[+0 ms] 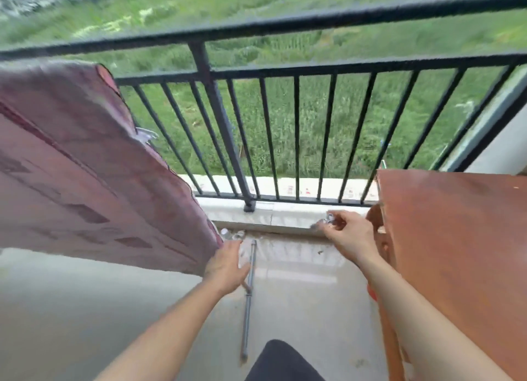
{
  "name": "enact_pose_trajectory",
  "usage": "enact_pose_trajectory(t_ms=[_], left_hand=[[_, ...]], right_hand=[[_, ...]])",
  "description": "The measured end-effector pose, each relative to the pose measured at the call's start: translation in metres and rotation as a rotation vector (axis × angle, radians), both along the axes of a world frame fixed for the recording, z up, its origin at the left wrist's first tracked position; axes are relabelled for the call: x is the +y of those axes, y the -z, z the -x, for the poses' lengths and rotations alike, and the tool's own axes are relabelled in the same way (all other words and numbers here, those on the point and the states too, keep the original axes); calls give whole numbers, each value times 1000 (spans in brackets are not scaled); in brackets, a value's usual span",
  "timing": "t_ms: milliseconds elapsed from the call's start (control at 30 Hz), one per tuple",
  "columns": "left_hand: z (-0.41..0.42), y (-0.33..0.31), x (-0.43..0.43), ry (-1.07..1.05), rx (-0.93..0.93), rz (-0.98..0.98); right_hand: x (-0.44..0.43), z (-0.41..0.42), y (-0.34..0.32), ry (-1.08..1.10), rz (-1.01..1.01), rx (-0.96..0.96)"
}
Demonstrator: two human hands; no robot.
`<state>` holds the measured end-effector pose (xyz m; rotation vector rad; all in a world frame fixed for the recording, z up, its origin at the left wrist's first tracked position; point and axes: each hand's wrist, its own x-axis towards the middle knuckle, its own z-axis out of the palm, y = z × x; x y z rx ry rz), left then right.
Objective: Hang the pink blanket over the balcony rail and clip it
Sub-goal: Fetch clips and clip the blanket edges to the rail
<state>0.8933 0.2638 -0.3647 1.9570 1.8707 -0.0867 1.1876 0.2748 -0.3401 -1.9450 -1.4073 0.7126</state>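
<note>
pink blanket (71, 166) drapes the balcony rail (285, 24); left hand (225, 265) meets its lower corner, grip unclear; right hand (346, 235) pinches a clear clip (328, 220)

The single head-worn camera faces forward and steeply down across the balcony floor (299, 295) toward the balcony rail (285, 24), with grass (285, 129) seen through and beyond its bars. The wide-angle lens bows the rail's top bar and takes in the pink blanket (71, 166) at the left edge and a red-brown table (456, 252) at the right edge. Both forearms enter from the bottom edge, placing the left hand (225, 266) and the right hand (345, 235) near the lens, close enough to show a clear clip (330, 220) pinched in the right.
</note>
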Motion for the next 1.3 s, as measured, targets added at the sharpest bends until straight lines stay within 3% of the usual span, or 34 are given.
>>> enact_pose_trajectory(t_ms=[100, 333, 533, 700, 1033, 1300], left_hand=[[51, -21, 16, 120, 205, -119], [94, -56, 76, 454, 621, -147], [86, -32, 122, 474, 632, 3], [82, 8, 126, 303, 639, 131], [67, 100, 132, 345, 771, 225], [48, 153, 139, 412, 889, 279]], right_hand=[[12, 49, 2, -61, 37, 94], [19, 124, 13, -198, 109, 139], [40, 141, 36, -266, 200, 163], [62, 139, 65, -267, 255, 242], [71, 141, 158, -279, 432, 287], [63, 144, 224, -358, 565, 179]])
